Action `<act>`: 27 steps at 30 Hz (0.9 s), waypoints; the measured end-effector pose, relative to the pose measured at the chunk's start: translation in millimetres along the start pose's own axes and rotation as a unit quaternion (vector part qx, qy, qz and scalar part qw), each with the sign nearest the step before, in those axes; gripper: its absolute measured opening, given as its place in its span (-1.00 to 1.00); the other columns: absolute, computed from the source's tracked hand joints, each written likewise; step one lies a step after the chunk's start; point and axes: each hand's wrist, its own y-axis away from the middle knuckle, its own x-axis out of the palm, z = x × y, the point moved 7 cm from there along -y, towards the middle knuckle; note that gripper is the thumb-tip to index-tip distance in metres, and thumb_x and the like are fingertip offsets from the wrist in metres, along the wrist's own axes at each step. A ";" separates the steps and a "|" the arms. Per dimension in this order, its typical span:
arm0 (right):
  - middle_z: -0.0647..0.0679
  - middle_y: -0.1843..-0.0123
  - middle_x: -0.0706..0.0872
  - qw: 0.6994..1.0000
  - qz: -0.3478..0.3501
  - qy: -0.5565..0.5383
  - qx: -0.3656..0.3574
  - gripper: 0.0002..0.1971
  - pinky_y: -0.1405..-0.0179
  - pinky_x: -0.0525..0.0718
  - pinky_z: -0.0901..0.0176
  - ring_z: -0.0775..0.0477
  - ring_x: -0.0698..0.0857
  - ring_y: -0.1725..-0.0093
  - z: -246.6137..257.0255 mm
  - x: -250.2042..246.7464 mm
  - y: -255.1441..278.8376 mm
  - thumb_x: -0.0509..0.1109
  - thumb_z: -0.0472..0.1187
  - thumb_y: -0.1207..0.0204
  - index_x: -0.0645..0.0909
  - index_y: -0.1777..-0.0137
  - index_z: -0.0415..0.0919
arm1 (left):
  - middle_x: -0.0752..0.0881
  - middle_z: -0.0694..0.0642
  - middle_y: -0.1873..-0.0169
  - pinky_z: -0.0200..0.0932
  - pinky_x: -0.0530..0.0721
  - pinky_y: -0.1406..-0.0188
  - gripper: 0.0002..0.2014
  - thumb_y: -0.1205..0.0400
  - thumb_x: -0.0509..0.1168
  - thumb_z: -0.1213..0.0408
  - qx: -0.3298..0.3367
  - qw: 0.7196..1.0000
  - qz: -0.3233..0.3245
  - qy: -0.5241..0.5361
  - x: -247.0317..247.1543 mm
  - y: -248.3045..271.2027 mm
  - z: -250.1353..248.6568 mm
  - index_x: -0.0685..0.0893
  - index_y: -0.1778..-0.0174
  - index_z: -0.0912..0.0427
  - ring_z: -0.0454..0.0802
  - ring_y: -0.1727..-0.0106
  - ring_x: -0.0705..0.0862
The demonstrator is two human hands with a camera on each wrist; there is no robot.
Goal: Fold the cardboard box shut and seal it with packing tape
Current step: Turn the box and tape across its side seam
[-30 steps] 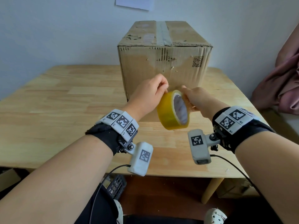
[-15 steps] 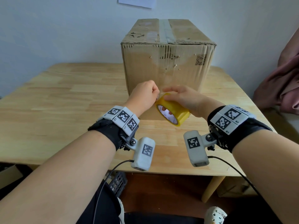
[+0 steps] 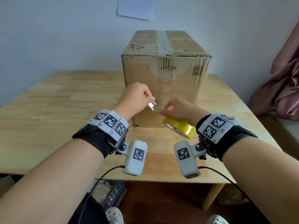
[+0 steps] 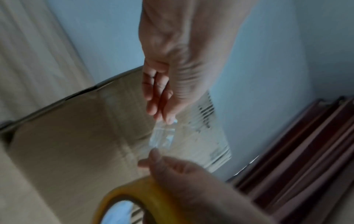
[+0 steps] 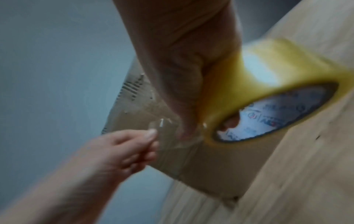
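A closed cardboard box (image 3: 166, 75) stands on the wooden table (image 3: 64, 110), an old tape strip running along its top seam. Just in front of its near face, my left hand (image 3: 151, 101) pinches the free end of the clear tape (image 3: 152, 107). To its right and lower, my right hand (image 3: 165, 110) grips the yellow tape roll (image 3: 179, 128), which is tilted low over the table. In the left wrist view the tape strip (image 4: 162, 136) stretches from my left fingertips (image 4: 168, 118) to the roll (image 4: 134, 197). The right wrist view shows fingers inside the roll (image 5: 268, 98).
A sheet of paper (image 3: 135, 7) hangs on the wall behind the box. Pink fabric (image 3: 281, 88) lies off the table's right edge. A dark crate (image 3: 113, 196) sits on the floor under the near edge. Bare tabletop spreads to the left of the box.
The right hand has lowered the roll toward the table and tipped it flatter. The left hand has drawn the tape end up and left, away from the roll.
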 end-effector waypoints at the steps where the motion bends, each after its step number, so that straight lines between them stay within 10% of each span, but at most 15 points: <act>1: -0.12 -0.23 0.65 1.000 -0.006 -0.010 0.006 -0.48 -0.05 0.54 0.12 -0.09 0.61 -0.12 -1.8 -1.6 2.8 0.39 0.16 -0.52 0.62 -0.29 -0.22 | 0.66 -0.10 0.45 -0.19 0.59 0.22 -0.85 -0.57 0.41 0.24 0.005 1.000 0.002 0.000 -9.0 -0.8 -2.9 0.74 0.27 0.23 -0.05 0.29 0.67; 6: -0.07 0.26 0.66 0.985 -0.059 -0.161 -0.005 -0.59 0.39 0.63 0.12 -0.02 0.61 0.41 14.3 -27.7 20.2 0.42 0.21 -0.48 0.62 0.08 -0.18 | 0.77 0.07 0.31 -0.14 0.68 0.17 -0.85 -0.61 0.35 0.25 -0.023 0.998 0.017 0.060 -48.3 -2.2 -2.9 0.67 0.25 0.18 -0.05 0.26 0.73; 10: -0.06 0.30 0.61 0.974 -0.108 -0.198 -0.031 -0.81 0.39 0.55 0.17 -0.03 0.57 0.36 44.4 -65.8 32.7 0.42 -0.02 -0.52 0.60 0.18 -0.14 | 0.75 0.09 0.31 -0.13 0.64 0.19 -0.86 -0.59 0.35 0.27 -0.086 0.987 -0.046 0.129 -87.0 -7.1 8.4 0.68 0.20 0.28 -0.06 0.34 0.66; 17: 0.04 0.29 0.61 0.969 -0.216 -0.019 -0.121 -0.74 0.42 0.48 0.25 0.09 0.55 0.32 122.3 -135.2 38.3 0.48 0.03 -0.45 0.64 0.13 -0.18 | 0.69 0.05 0.39 -0.34 0.51 0.43 -0.72 -0.55 0.44 0.14 -0.089 0.969 -0.113 0.201 -137.3 -8.0 4.8 0.59 0.40 0.18 -0.15 0.45 0.54; 27: -0.03 0.52 0.42 0.955 -0.231 0.172 -0.068 -0.42 0.52 0.30 0.20 -0.03 0.39 0.50 145.4 -154.3 13.8 0.42 0.30 -0.39 0.35 0.47 -0.19 | 0.70 0.17 0.29 0.05 0.62 -0.15 -0.70 -0.57 0.42 0.19 -0.147 0.949 -0.185 0.210 -174.8 -14.3 40.0 0.57 0.45 0.18 0.06 0.18 0.60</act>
